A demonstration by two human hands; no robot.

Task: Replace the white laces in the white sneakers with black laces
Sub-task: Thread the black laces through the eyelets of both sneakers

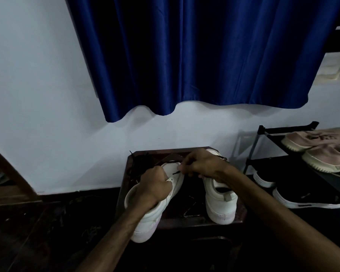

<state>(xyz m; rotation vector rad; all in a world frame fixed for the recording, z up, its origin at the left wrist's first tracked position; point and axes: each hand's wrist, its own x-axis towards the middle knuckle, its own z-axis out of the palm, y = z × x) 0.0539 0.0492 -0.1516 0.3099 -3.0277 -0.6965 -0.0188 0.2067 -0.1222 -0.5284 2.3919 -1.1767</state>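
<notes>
Left white sneaker, smooth leather-look, tilted, heel past the near edge of the dark wooden table. Left hand fingers curled round its upper. Right hand pinches the tip of a thin black lace, the rest tangled behind. Second white sneaker stands just beside. Black metal rack on the right: pink knit sneakers on top, black pair below.

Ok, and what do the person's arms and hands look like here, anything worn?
Both are bare. The left hand and right hand wear no gloves, and no ring shows in this dim light. The left forearm and right forearm carry no sleeve, watch or band as far as the frame's edge.
</notes>
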